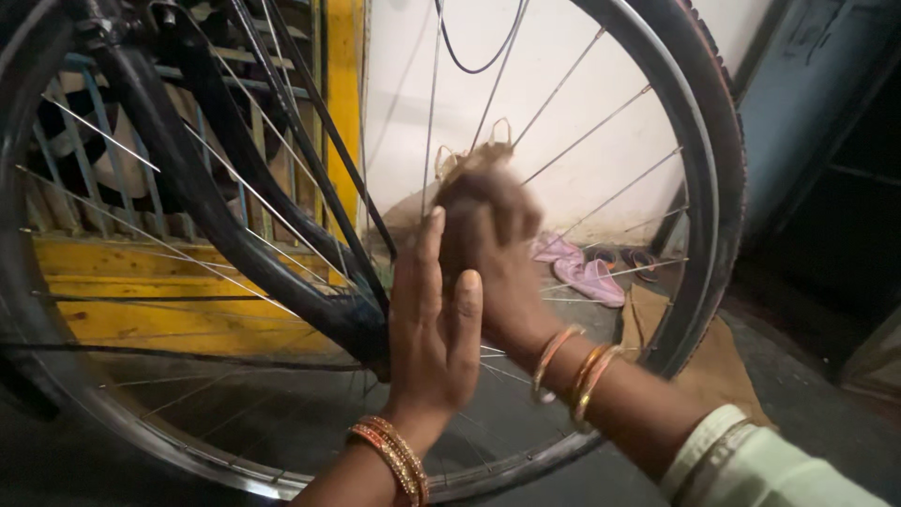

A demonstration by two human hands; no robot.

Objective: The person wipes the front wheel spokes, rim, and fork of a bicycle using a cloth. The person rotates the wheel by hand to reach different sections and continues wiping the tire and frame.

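Observation:
A bicycle wheel (pixel 706 188) with a black tyre and thin metal spokes fills the view, and a black frame tube (pixel 216 207) runs down toward the hub. My left hand (pixel 434 329) is flat with its fingers straight, resting against the spokes near the hub, and holds nothing. Orange bangles sit on that wrist. Just beyond it, my right hand (pixel 493 249) is blurred and closed around a brown cloth (pixel 474 160) pressed among the spokes. That wrist also has bangles, and the forearm shows a pale sleeve.
Pink sandals (pixel 587 277) lie on the grey floor behind the wheel by a white wall. A yellow wooden frame with blue bars (pixel 188 300) stands at left. A brown mat (pixel 718 361) lies under the tyre at right, next to a dark blue door (pixel 807 113).

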